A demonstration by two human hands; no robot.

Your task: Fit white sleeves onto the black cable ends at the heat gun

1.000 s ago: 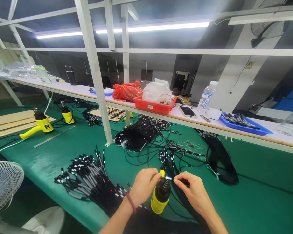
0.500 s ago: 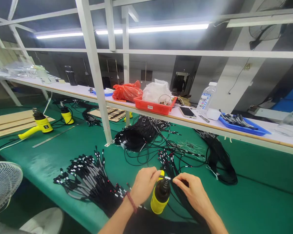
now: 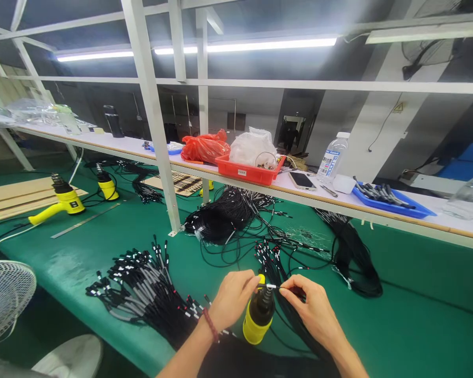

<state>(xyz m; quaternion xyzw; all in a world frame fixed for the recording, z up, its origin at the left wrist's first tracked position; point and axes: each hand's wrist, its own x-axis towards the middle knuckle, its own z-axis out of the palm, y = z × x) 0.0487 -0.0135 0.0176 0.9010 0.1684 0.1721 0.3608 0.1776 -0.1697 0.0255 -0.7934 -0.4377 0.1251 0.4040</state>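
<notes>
A yellow and black heat gun stands nozzle-up at the near edge of the green bench. Just above its nozzle a thin black cable end with a white sleeve is held level. My left hand pinches one side of it and my right hand pinches the other. Black cables run from my right hand back to a bundle with white and red tips. To the left lies a fanned pile of sleeved cable ends.
A coil of black cables and another lie farther back. Two more yellow heat guns stand at left. A white post carries a shelf with a red tray, bottle, phone, blue tray. A fan sits at lower left.
Both hands keep the cable end over the nozzle; the pinch has barely shifted. The view has drifted slightly.
</notes>
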